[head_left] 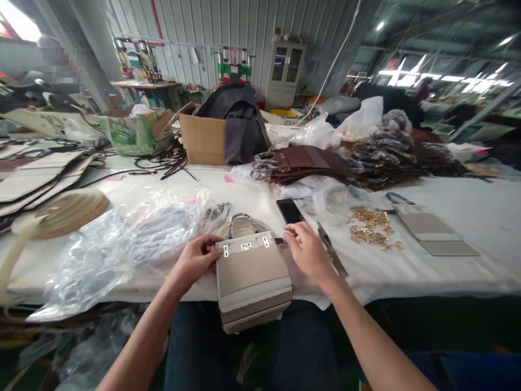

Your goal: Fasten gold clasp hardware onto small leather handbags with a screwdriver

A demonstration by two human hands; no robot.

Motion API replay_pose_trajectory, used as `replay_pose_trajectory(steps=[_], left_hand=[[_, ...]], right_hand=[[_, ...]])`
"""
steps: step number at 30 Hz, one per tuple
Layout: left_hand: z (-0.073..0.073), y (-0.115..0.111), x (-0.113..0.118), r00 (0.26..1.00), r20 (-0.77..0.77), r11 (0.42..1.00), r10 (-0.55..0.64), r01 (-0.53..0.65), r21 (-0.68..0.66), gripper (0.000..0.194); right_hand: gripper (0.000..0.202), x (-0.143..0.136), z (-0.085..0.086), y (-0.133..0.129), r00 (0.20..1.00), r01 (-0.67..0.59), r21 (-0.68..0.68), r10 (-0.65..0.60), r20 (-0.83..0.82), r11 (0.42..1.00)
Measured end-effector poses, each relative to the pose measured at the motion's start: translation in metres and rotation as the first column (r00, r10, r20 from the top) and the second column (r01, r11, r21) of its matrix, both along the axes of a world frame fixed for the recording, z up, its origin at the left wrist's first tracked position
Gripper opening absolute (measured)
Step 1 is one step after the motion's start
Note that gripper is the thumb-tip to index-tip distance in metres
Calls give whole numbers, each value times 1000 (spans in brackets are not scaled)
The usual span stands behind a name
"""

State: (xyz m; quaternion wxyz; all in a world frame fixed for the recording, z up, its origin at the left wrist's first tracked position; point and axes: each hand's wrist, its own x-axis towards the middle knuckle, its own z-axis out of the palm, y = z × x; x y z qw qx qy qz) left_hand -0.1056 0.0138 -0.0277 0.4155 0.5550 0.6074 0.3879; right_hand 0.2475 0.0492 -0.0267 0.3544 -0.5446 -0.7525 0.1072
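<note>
A beige handbag with a looped top handle and silver metal fittings lies at the table's front edge, its lower end over my lap. My left hand is closed on the bag's upper left corner, thumb on the front. Beside the upper right corner, my right hand has its fingers pinched together near a short dark strap; what they hold, if anything, is too small to make out. A black phone lies just beyond the right hand. A dark, long flat tool rests to its right.
Gold-coloured hardware is heaped right of the tool, near a flat beige bag piece. Clear plastic bags cover the left side. Stacked brown bag pieces and a cardboard box stand behind. A tape roll lies left.
</note>
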Motion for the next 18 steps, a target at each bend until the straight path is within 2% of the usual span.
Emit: replay_pose_trajectory(steps=[1,3,5,8,13,18], left_hand=[[0,0,0,1000,-14,1000,-6,6,3,52],[2,0,1,998,-68,1000,-6,8,27,51],[3,0,3,989,-144,997,17,-5,78,47],[4,-2,9,977,-204,990,64,-38,133,46],[1,0,10,992,-107,993,74,-64,95,54],[-3,4,5,998,-21,996,67,-66,57,52]], right_hand=[[26,-13,1,-3,991,-119,-10,118,-60,993],[28,-35,1,-4,969,-229,1,228,-92,973],[32,-45,-2,-2,973,-222,25,223,-67,975],[35,-46,-11,0,977,-205,22,206,-63,979],[35,-44,-22,-1,984,-174,42,176,-39,984],[36,-49,-17,-4,985,-172,47,170,37,984]])
